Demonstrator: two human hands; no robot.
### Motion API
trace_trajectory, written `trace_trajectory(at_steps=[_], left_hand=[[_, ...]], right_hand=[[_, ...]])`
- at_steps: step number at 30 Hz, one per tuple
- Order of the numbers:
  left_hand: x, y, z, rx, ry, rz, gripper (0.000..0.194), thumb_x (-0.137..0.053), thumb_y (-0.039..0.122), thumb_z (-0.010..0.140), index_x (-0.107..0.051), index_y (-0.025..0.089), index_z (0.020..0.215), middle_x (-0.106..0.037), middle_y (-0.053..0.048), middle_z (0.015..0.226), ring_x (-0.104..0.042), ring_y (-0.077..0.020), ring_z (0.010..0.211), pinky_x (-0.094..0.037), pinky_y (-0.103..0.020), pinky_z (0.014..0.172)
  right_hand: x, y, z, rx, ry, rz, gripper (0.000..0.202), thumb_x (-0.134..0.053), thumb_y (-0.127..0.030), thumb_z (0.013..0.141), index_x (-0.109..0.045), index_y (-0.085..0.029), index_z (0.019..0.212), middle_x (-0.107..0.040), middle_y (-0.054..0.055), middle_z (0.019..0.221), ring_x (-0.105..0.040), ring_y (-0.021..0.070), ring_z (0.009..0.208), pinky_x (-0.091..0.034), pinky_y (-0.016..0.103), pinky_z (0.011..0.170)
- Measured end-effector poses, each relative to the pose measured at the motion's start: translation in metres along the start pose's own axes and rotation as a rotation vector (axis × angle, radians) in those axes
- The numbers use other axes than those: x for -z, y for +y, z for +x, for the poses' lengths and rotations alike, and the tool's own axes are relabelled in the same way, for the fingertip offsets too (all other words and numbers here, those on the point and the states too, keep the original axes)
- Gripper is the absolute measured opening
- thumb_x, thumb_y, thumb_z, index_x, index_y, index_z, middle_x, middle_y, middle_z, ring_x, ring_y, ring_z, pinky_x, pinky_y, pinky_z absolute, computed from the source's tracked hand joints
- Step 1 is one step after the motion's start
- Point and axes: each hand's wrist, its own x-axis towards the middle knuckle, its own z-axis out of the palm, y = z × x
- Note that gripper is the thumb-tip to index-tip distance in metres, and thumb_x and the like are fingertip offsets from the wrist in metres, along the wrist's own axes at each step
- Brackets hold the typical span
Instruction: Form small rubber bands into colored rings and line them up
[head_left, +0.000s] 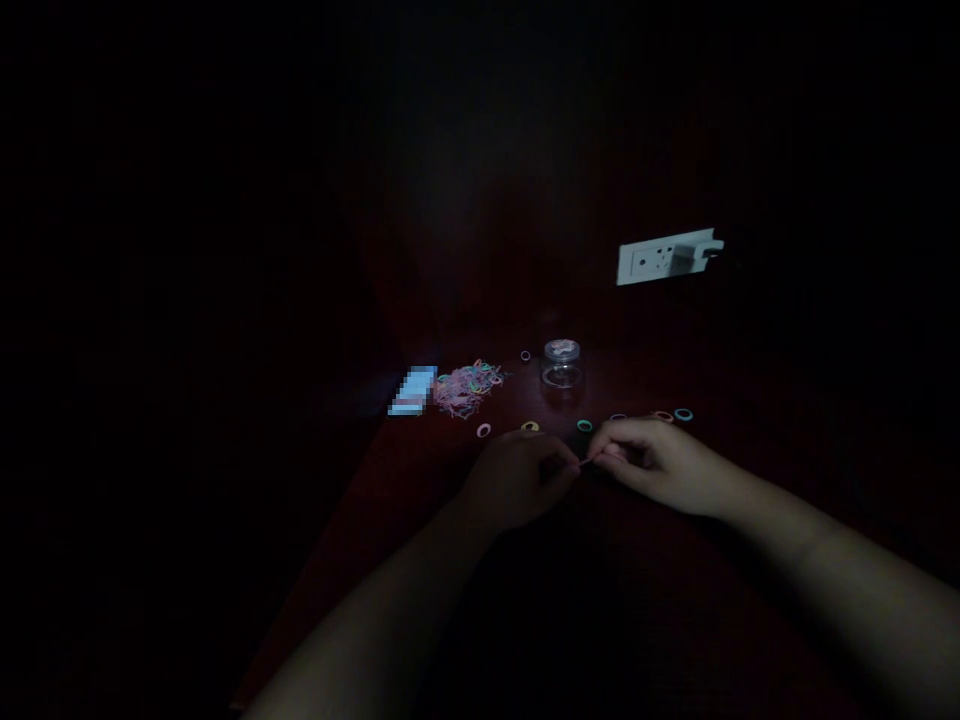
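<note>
Between the fingertips of both hands stretches a short, thin, pale piece of what looks like a small hair tie (586,461). My left hand (521,478) is closed in a pinch on its left end. From the right, my right hand (654,462) pinches the other end, its remaining fingers curled. Beyond the hands, loose ring-shaped hair ties lie in a rough row: a pink one (484,430), a yellow one (530,427), a green one (584,426), an orange one (663,416) and a blue one (683,414). My right hand partly hides a purplish one (618,417).
A tangled heap of thin coloured bands (469,388) lies at the back left, beside a lit, blurred-out screen (412,391). A clear lidded jar (562,365) stands behind the row, near a small pale ring (525,356). A socket panel (664,257) holds a plug. The dark red table's (360,520) left edge shows.
</note>
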Motion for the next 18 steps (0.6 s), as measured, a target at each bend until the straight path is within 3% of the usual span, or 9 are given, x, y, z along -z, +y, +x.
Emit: trace_trajectory(at_steps=[7, 12, 18], left_hand=[[-0.0004, 0.0008, -0.0002, 0.025, 0.017, 0.001, 0.011, -0.063, 0.028, 0.084, -0.070, 0.022, 0.090, -0.072, 0.001, 0.085, -0.065, -0.0148, 0.078, -0.049, -0.031, 0.076], [-0.0021, -0.0002, -0.0007, 0.060, -0.008, -0.055, 0.016, -0.065, 0.034, 0.083, -0.071, 0.022, 0.092, -0.074, 0.001, 0.086, -0.067, -0.0144, 0.076, -0.051, -0.029, 0.072], [0.0003, 0.0025, 0.0001, 0.061, -0.014, -0.011, 0.014, -0.061, 0.029, 0.084, -0.072, 0.021, 0.089, -0.073, 0.001, 0.083, -0.066, -0.0142, 0.073, -0.050, -0.029, 0.070]], right_hand=[[0.0033, 0.0046, -0.0014, -0.008, 0.010, -0.009, 0.018, -0.054, -0.031, 0.088, -0.066, -0.018, 0.084, -0.053, -0.002, 0.062, -0.046, 0.0120, 0.056, -0.037, 0.024, 0.052], [0.0013, -0.0004, -0.0003, 0.022, 0.011, -0.038, 0.017, -0.055, -0.029, 0.087, -0.067, -0.018, 0.084, -0.053, -0.002, 0.062, -0.047, 0.0119, 0.055, -0.037, 0.024, 0.052], [0.0000, -0.0048, 0.0002, 0.040, 0.011, -0.060, 0.014, -0.056, -0.026, 0.086, -0.067, -0.019, 0.083, -0.055, -0.002, 0.062, -0.048, 0.0117, 0.056, -0.038, 0.024, 0.054]])
